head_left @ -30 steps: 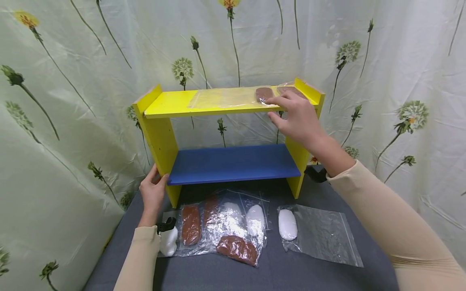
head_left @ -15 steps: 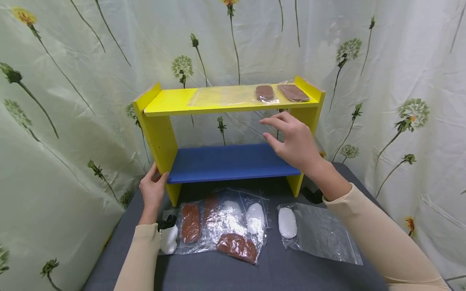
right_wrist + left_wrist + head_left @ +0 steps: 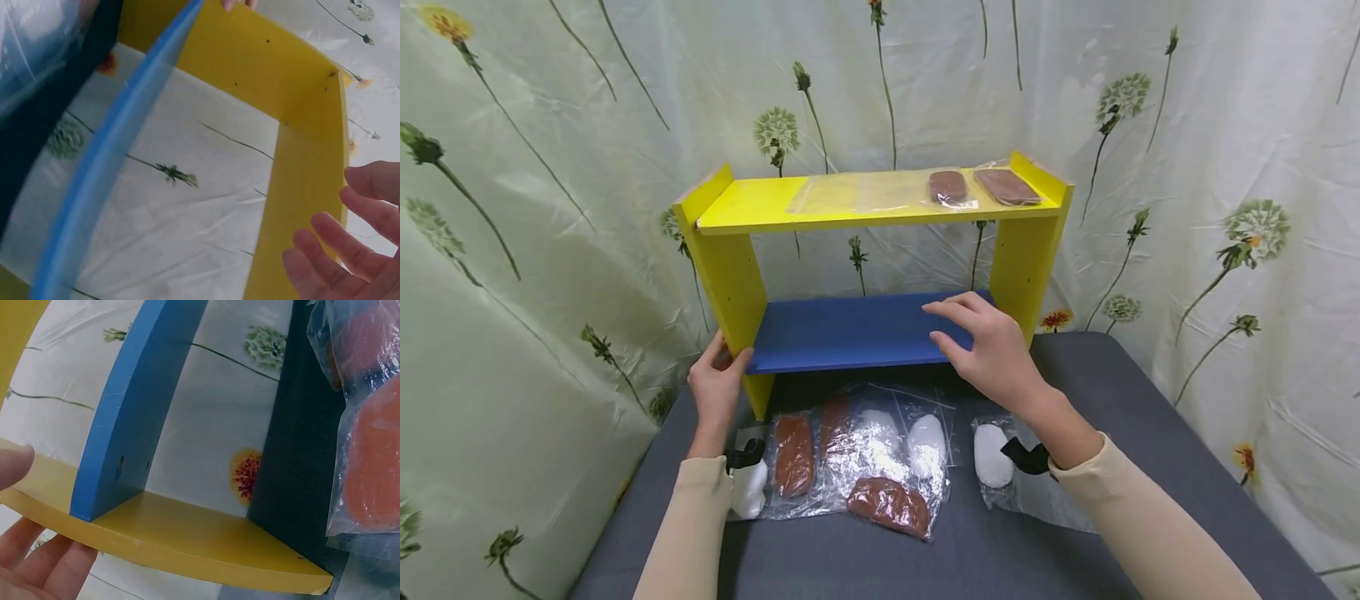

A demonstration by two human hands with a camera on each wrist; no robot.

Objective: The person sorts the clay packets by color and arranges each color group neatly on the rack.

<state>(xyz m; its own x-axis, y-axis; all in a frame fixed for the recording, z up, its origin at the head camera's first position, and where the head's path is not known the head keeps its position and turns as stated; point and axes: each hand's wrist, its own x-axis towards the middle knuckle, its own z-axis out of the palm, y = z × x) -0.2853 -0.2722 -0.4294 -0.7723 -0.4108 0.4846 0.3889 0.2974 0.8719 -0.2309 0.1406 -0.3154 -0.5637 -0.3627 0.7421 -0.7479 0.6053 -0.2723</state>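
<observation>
Head view, shelf [image 3: 842, 330] upright, long axis left-right

Plastic bags [image 3: 831, 487] glossy, wrinkled; shelf unit [image 3: 842, 329] smooth, painted; table top [image 3: 835, 558] matt, cloth-like; curtain [image 3: 940, 83] creased.

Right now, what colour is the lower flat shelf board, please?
The lower board is blue, clearest in the head view.

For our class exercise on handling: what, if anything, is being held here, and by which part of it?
The left grip holds the shelf unit by the front edge of its left side panel; the right grip holds nothing.
</observation>
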